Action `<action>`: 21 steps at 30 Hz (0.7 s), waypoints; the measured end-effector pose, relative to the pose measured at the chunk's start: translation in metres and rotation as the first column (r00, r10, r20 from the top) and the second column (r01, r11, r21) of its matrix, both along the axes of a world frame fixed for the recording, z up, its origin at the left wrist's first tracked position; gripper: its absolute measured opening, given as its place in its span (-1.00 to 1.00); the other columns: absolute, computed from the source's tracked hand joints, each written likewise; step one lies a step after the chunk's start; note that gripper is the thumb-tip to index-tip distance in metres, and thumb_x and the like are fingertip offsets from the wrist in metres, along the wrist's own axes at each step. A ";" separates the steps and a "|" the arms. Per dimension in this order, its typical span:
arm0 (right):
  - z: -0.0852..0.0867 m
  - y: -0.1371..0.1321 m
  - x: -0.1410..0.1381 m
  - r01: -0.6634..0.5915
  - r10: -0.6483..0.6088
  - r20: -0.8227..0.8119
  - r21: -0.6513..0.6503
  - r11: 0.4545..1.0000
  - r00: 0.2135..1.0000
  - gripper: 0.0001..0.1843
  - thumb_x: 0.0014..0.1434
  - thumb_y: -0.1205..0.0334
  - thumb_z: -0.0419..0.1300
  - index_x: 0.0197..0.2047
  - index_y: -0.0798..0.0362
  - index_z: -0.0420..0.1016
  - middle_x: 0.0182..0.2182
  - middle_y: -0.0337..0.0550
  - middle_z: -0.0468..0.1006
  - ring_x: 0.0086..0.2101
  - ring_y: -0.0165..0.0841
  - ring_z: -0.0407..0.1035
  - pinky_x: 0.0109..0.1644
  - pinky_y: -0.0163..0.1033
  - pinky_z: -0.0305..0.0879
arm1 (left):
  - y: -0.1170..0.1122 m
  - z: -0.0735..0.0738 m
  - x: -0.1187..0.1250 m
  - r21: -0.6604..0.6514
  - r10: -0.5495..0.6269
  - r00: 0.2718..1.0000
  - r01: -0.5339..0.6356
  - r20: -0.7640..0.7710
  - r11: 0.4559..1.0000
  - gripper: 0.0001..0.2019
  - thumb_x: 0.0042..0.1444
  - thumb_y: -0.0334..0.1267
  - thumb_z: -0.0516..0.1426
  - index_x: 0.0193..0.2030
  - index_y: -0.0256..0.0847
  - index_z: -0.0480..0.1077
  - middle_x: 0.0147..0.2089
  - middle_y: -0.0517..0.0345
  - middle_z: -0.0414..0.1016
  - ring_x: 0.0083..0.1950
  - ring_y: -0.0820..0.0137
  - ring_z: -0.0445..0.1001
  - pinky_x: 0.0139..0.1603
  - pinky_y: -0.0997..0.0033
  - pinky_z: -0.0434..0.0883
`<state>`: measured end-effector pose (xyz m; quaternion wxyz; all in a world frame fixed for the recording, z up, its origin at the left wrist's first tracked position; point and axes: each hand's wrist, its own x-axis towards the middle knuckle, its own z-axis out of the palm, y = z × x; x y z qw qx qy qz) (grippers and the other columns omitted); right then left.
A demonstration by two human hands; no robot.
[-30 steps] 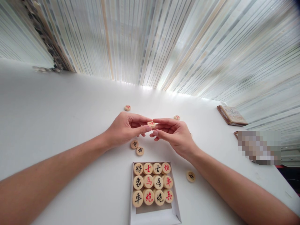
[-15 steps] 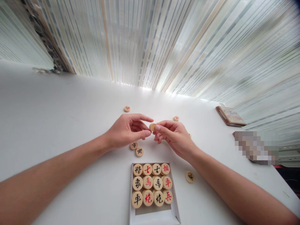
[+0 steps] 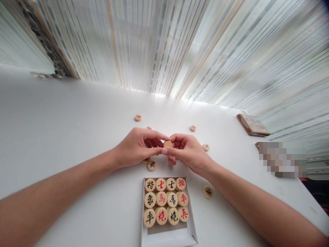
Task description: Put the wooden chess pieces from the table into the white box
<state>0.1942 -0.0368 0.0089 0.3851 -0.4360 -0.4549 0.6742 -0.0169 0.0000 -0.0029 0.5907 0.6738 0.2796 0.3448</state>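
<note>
Between my two hands, above the white table, is a round wooden Chinese chess piece (image 3: 168, 144), its visible face blank. My left hand (image 3: 137, 145) pinches it from the left with thumb and index finger. From the other side, my right hand (image 3: 189, 151) grips it too, the thumb across its near edge. Two black-marked pieces, one at the front (image 3: 151, 165) and one partly covered (image 3: 146, 160), lie just below my left hand. Nearer me, a shallow white box (image 3: 171, 239) holds rows of stacked pieces with red and black characters.
Loose pieces lie around: a red one (image 3: 138, 117) at the far left, another red one (image 3: 192, 128), a black-marked one (image 3: 206, 147) and one by my right forearm (image 3: 208, 192). A brown box (image 3: 253, 125) sits at the right. A striped curtain (image 3: 144, 44) hangs behind the table.
My left hand has closed in on the piece that my right hand held, and now both touch it. The piece has turned and dropped slightly.
</note>
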 end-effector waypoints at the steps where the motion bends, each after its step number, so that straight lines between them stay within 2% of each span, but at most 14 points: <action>1: 0.000 0.000 0.000 0.002 -0.002 0.019 0.011 1.000 1.000 -0.57 -0.14 0.15 0.69 -0.34 0.10 0.59 -0.49 -0.27 0.60 -0.56 -0.49 0.43 -0.52 -0.39 0.41 | -0.001 0.001 0.000 0.020 -0.011 1.000 0.011 -0.004 1.000 -0.71 0.14 -0.35 0.38 0.02 -0.31 0.67 -0.28 0.03 0.75 -0.29 0.43 0.71 -0.29 0.62 0.58; 7: 0.005 0.000 -0.002 -0.002 0.001 0.039 0.017 1.000 0.999 -0.58 0.04 -0.04 0.60 -0.40 0.10 0.58 -0.53 -0.25 0.59 -0.59 -0.49 0.43 -0.51 -0.37 0.42 | -0.002 0.004 0.001 0.023 -0.055 0.998 0.055 0.012 0.998 -0.72 0.19 -0.36 0.35 0.05 -0.32 0.64 -0.24 -0.01 0.77 -0.23 0.35 0.75 -0.33 0.57 0.58; 13: 0.008 0.000 0.000 -0.039 0.039 -0.036 0.003 0.999 0.999 -0.67 0.04 0.07 0.60 -0.34 0.09 0.63 -0.50 -0.25 0.60 -0.52 -0.48 0.48 -0.45 -0.38 0.43 | 0.000 0.004 0.000 -0.005 -0.002 1.000 0.002 0.018 1.000 -0.69 0.13 -0.32 0.41 0.02 -0.34 0.64 -0.33 0.01 0.74 -0.33 0.39 0.70 -0.35 0.55 0.59; 17: 0.007 0.000 0.001 -0.060 0.061 -0.044 0.011 0.998 0.997 -0.67 0.06 0.07 0.60 -0.31 0.10 0.64 -0.51 -0.24 0.60 -0.51 -0.47 0.48 -0.42 -0.37 0.43 | 0.000 0.005 0.000 -0.015 -0.002 1.000 0.002 0.021 1.000 -0.69 0.13 -0.34 0.40 0.02 -0.33 0.63 -0.35 0.03 0.73 -0.36 0.41 0.69 -0.34 0.55 0.59; 21: 0.003 0.000 0.001 -0.051 0.053 -0.041 0.035 0.998 0.998 -0.62 -0.06 0.13 0.66 -0.32 0.09 0.61 -0.51 -0.30 0.57 -0.54 -0.49 0.42 -0.44 -0.35 0.41 | -0.001 0.006 0.000 -0.010 -0.030 0.999 0.030 0.014 0.999 -0.70 0.15 -0.34 0.39 0.03 -0.35 0.62 -0.33 0.00 0.74 -0.34 0.39 0.70 -0.37 0.56 0.57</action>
